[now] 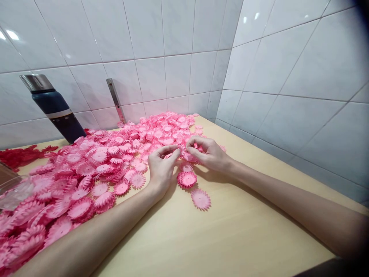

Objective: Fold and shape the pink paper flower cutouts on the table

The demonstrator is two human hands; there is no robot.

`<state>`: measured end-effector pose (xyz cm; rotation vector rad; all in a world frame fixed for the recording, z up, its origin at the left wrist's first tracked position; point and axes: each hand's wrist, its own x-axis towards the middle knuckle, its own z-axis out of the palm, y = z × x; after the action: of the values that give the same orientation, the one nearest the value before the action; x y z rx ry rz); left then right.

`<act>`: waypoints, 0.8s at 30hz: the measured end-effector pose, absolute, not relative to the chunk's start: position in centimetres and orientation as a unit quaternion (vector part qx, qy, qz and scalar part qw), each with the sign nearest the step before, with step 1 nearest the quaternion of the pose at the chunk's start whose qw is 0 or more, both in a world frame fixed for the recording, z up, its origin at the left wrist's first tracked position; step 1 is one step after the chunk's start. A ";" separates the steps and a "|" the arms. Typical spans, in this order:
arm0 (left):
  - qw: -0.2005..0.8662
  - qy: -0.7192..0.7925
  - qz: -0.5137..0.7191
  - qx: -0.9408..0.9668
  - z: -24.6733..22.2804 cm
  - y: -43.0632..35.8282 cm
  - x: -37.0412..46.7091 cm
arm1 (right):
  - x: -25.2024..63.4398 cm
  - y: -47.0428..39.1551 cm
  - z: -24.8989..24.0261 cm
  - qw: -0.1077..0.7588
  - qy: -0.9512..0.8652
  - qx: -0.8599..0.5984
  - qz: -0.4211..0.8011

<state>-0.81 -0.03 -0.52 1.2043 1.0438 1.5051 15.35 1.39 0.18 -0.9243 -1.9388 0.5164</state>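
My left hand (162, 167) and my right hand (209, 154) meet fingertip to fingertip over the near right edge of a heap of pink scalloped flower discs (115, 157). Thumb and forefinger are pinched together on each hand. Whatever lies between the fingertips is too small to make out. Just below the hands, a darker-rimmed pink flower disc (186, 179) rests on the table. Closer to me lies a single paler flower disc (201, 199), flat and apart from the heap.
A dark blue bottle (59, 109) with a metal cap stands at the back left. Red pieces (21, 157) and a clear plastic container (15, 192) are at the left. A metal strip (115, 100) leans on the tiled wall (161, 77) behind the wooden table (230, 231).
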 end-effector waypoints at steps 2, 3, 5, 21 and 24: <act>0.446 0.420 0.608 0.505 -0.3 -0.4 -0.8 | 15.4 1.3 0.3 0.435 -0.795 -0.371 0.202; 0.441 0.416 0.607 0.513 -0.1 -0.5 -0.8 | 15.4 1.3 0.3 0.430 -0.799 -0.372 0.197; 0.435 0.408 0.602 0.531 0.1 -0.8 -0.7 | 15.3 1.2 0.3 0.428 -0.799 -0.377 0.191; 0.422 0.411 0.639 0.495 -1.0 0.3 -0.5 | 15.7 2.6 -0.1 0.453 -0.799 -0.385 -0.095; 0.431 0.405 0.647 0.482 -1.1 0.4 -0.5 | 15.7 2.8 0.0 0.418 -0.819 -0.356 -0.164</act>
<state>-0.46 0.44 -1.10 1.2012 1.0095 1.6145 15.69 2.84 0.04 -0.8922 -2.0554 -0.4121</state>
